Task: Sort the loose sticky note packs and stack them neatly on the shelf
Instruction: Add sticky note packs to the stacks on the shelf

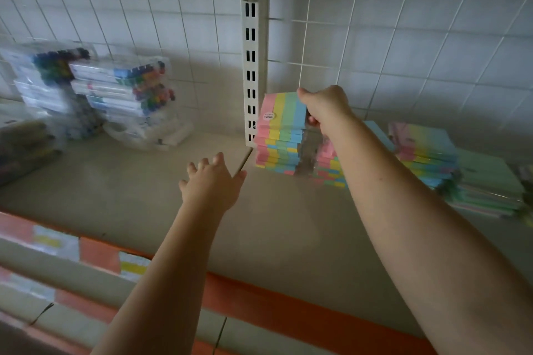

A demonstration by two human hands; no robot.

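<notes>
While over the beige shelf (288, 225), right hand (326, 108) fingers pinching a pastel-striped sticky note pack (284, 111) atop its stack (277, 153); left hand (213, 184) fingers spread.

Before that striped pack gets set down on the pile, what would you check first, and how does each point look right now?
1. Right hand grips the striped sticky note pack: ok.
2. Pack lies level: not ok, it is tilted up.
3. Pack sits over the left stack beside the slotted upright: ok.
4. Stack edges line up: not ok, packs are staggered.
5. Left hand free to steady the stack: ok, open, holding nothing.
6. Stack is steady enough: cannot tell.
</notes>
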